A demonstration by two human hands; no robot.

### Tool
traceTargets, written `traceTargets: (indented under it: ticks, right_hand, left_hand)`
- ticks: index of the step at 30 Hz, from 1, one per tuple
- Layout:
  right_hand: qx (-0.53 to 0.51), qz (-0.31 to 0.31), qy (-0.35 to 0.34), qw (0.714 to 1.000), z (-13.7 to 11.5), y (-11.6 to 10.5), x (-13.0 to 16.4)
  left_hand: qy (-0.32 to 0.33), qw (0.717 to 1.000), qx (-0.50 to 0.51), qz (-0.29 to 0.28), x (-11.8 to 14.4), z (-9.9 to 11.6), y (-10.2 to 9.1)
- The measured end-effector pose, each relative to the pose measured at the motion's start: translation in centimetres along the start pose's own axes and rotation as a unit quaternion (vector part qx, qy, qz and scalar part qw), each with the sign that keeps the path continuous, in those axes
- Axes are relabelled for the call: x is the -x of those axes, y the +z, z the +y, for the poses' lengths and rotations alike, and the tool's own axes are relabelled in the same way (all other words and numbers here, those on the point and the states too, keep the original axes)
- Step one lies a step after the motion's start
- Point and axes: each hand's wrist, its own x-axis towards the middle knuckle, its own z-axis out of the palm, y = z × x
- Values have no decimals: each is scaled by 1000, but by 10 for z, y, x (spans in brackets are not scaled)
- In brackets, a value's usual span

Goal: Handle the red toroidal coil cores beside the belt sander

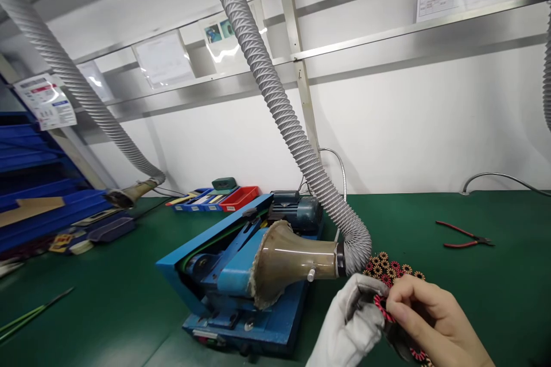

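Both hands sit at the bottom edge of the picture, cut off at the wrists. The left hand (350, 321) wears a white cloth glove and is curled round, and the bare right hand (430, 315) comes in from the lower right corner with its fingertips pressed together. Between them they pinch a small red wound ring (381, 305). Only a sliver of the ring shows between glove and fingers, so which way its flat face is turned cannot be told. More rings (418, 354) peek out under the right hand, mostly hidden by the palm.

Just behind the hands, a pile of red and yellow rings (390, 268) lies loose on the green worktop (473, 298), close to its near edge.

Left of the hands stands a blue belt machine (232, 275), its long axis running from the near edge back toward the wall. A brown funnel (286, 261) lies across it, mouth pointing left over the belt and narrow end pointing right into a grey ribbed hose (275, 97) that climbs out of the top of the picture. The belt under the funnel is largely hidden.

At the back edge sit small trays (215, 198), blue ones holding flat pieces too small to make out, and a red tray (241, 197). Red-handled pliers (462, 236) lie toward the right side, well apart from the hands.
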Motion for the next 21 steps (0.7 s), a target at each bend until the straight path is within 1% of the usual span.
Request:
traceTargets:
  ticks: [3,6,9,11,13,17,21]
  right_hand:
    - [-66,7,1,998,0,6,-3]
    - [-89,20,4,996,2,12,-4]
    - [-78,24,2,997,4,14,-3]
    - [-71,19,-1,997,4,14,-2]
    - [-72,18,3,997,4,13,-2]
    - [-107,35,15,993,4,13,-3]
    - [-110,31,15,993,2,15,-3]
  left_hand:
    - [-17,998,42,-41,-3,-10,-4]
    - [-15,995,80,-64,-7,-23,-8]
    - [-20,993,97,-61,-7,-30,-10]
    - [-25,993,103,-52,-4,-28,-9]
    - [-26,994,106,-32,0,-25,-7]
    - [-32,992,123,-20,3,-19,-3]
    - [-24,991,131,-15,-3,-24,-3]
